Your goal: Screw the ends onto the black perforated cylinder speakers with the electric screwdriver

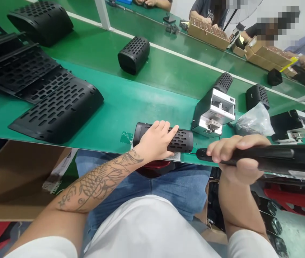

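Observation:
A black perforated casing (182,139) lies on its side at the near edge of the green bench, over a bit of pale padding. My left hand (156,141) is laid across its top, fingers on the far side and thumb on the near side, gripping it. My right hand (238,157) is closed around a black electric screwdriver (271,157), held level. The thin bit of the screwdriver points left at the right end of the casing; whether it touches a screw cannot be made out.
Stacked black perforated covers (58,107) lie at the left. A silver-and-black screw feeder (214,111) stands beyond my right hand, beside a clear plastic bag (255,120). Another casing (134,55) sits farther back. Co-workers sit across the bench near cardboard trays (207,34). A cardboard box (18,175) is below left.

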Tool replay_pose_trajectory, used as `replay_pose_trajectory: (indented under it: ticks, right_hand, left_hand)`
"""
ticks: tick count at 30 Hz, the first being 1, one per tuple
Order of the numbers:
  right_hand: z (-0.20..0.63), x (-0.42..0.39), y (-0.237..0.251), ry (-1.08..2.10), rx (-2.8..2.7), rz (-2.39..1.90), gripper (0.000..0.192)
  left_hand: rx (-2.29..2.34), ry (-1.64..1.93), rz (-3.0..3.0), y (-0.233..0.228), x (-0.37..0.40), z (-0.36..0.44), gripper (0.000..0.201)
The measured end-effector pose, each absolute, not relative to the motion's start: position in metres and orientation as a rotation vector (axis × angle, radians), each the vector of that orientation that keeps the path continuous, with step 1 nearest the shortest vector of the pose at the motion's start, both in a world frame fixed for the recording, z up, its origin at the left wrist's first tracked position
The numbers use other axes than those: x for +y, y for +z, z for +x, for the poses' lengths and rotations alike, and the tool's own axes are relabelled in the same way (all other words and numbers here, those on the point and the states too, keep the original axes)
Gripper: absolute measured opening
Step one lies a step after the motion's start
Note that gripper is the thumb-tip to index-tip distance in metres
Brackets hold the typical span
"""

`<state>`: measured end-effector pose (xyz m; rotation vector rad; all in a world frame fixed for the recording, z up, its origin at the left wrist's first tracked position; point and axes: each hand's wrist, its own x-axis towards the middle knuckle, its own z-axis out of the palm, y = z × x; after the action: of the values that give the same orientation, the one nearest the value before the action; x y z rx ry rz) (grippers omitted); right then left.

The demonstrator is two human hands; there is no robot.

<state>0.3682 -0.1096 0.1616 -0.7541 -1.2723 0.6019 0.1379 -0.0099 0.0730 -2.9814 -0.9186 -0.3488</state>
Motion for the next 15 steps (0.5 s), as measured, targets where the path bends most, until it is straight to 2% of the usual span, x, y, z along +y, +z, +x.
replay_pose_trajectory:
  ticks: [15]
  right_hand:
    - [0.356, -0.092, 0.146, 0.722, -1.285, -0.81, 0.039]
  left_hand:
    - [-0.917, -0.416, -3.002, 0.071, -0.015, 0.137, 0.105]
